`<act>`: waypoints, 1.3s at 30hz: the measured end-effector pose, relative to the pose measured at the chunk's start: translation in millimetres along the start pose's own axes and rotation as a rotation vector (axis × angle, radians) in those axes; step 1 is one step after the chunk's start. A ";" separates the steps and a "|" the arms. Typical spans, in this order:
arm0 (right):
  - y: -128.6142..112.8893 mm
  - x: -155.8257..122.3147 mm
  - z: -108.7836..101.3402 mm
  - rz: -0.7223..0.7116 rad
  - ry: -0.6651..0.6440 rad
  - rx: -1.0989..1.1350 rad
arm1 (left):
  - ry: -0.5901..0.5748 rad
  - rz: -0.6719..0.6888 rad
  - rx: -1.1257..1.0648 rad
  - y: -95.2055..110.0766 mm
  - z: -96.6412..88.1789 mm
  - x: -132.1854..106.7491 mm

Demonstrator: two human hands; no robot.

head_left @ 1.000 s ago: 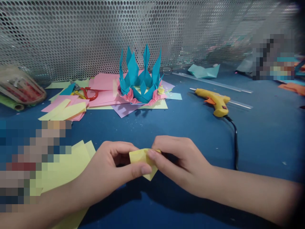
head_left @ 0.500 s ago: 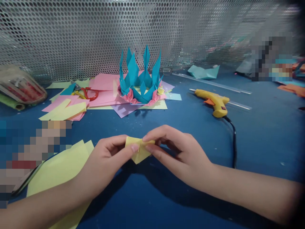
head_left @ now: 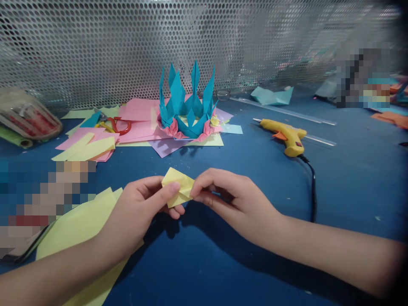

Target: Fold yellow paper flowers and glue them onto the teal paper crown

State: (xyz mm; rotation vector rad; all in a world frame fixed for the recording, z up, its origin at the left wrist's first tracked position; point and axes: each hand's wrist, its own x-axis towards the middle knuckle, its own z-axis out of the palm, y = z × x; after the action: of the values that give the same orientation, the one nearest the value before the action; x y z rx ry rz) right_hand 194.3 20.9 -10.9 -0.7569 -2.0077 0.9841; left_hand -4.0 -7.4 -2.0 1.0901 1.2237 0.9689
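Observation:
A small folded piece of yellow paper (head_left: 183,191) is held above the blue table between my two hands. My left hand (head_left: 143,199) grips it, thumb on top and fingers underneath. The right corner of the paper is pinched between the thumb and forefinger of my right hand (head_left: 226,191). Beyond my hands stands a crown-like ring of pointed blue folded paper (head_left: 191,123) with pink folded pieces (head_left: 174,128) round its base. Sheets of yellow paper (head_left: 79,229) lie beneath my left forearm.
A yellow glue gun (head_left: 285,135) lies at right, its black cord (head_left: 314,187) running forward. Clear sticks (head_left: 283,111) are behind it. Pink sheets (head_left: 137,110) and red-handled scissors (head_left: 123,126) lie back left, near a plastic container (head_left: 32,112). A perforated metal panel (head_left: 127,46) bounds the back.
The yellow folded paper has been turned, its point moving from the bottom to the right. My right fingers have shifted from its upper edge to that corner. My left fingertips now show below it.

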 end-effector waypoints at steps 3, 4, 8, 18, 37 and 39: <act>-1.9 0.1 0.1 0.003 -0.001 -0.009 | 0.000 0.019 0.046 -0.4 -0.4 -0.1; -3.3 -0.2 0.2 -0.002 -0.003 -0.011 | 0.001 0.024 0.062 -0.6 -0.5 -0.2; -9.3 -2.4 1.1 0.009 -0.016 0.027 | 0.012 0.028 0.107 0.0 -0.1 -0.6; -5.7 0.0 4.6 0.393 -0.036 0.406 | 0.015 0.027 0.147 4.8 3.2 1.4; -11.6 -2.2 11.3 0.442 -0.056 0.370 | -0.085 0.179 0.369 4.0 2.5 -3.5; -9.5 -4.7 11.4 0.314 -0.013 0.235 | -0.073 0.166 0.388 3.7 2.0 -2.8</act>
State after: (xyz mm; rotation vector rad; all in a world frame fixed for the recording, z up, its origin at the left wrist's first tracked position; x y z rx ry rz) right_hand 185.7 7.9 -9.4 -0.9531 -1.7737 1.3814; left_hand -2.3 -9.5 2.3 1.5390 1.3085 0.8247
